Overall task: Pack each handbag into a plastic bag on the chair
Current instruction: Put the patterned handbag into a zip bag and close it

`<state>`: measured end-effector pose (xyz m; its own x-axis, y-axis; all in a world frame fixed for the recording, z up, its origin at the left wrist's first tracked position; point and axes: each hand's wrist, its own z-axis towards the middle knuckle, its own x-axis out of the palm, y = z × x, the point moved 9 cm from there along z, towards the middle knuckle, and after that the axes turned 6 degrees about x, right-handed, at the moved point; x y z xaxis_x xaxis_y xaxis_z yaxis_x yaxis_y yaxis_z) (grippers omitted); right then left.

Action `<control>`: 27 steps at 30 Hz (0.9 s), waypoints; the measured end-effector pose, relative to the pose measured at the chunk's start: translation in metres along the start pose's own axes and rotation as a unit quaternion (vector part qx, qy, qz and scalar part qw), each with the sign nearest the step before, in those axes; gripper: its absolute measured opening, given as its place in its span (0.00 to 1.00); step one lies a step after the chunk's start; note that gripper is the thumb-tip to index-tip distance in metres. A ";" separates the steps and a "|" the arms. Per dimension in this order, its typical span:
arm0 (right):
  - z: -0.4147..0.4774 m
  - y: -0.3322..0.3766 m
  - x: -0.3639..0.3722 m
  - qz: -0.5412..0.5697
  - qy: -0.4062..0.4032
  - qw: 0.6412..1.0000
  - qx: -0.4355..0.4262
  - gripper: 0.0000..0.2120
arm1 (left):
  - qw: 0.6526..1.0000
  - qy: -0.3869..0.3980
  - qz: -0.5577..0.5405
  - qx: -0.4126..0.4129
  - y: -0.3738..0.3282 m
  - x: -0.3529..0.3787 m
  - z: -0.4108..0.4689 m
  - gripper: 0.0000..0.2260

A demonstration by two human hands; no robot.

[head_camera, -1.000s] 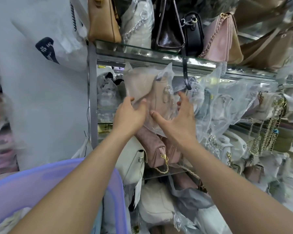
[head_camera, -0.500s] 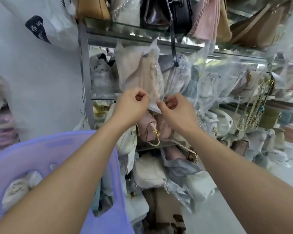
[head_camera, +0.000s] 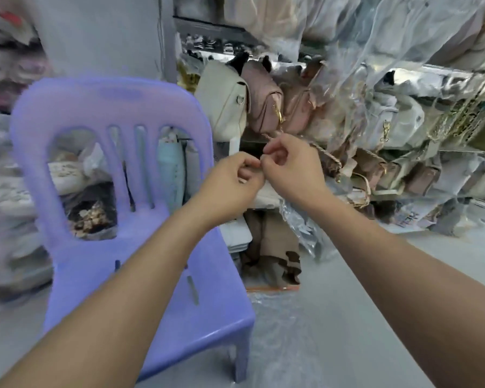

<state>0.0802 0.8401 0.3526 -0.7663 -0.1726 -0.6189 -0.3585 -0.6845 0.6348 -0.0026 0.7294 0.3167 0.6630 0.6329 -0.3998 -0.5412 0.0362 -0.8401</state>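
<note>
Touching left hand point(head_camera: 230, 182), right hand point(head_camera: 293, 163); upright chair point(head_camera: 101, 103)

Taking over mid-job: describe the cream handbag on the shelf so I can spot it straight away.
Find the purple plastic chair and look just right of the top of its backrest. The cream handbag stands there at the left end of a row of bags, against a dusty pink handbag. It is the one nearest the chair, off-white beside pink, with a silver ring on its side.
</note>
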 end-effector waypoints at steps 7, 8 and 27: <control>-0.098 0.097 0.177 0.092 0.150 0.980 -0.092 0.08 | 0.975 -0.168 0.052 -0.135 0.116 -0.132 -0.135 0.06; -0.118 0.117 0.201 0.100 0.178 0.973 -0.108 0.08 | 0.966 -0.197 0.060 -0.153 0.131 -0.152 -0.159 0.06; -0.462 0.377 0.450 0.181 0.468 0.827 -0.251 0.15 | 0.632 -0.623 0.199 -0.415 0.296 -0.447 -0.630 0.14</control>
<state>-0.1535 0.1771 0.1000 0.0589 -0.7429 -0.6668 0.2519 -0.6353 0.7300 -0.1332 -0.0296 0.0162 -0.6431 0.6000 -0.4759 0.2644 -0.4093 -0.8733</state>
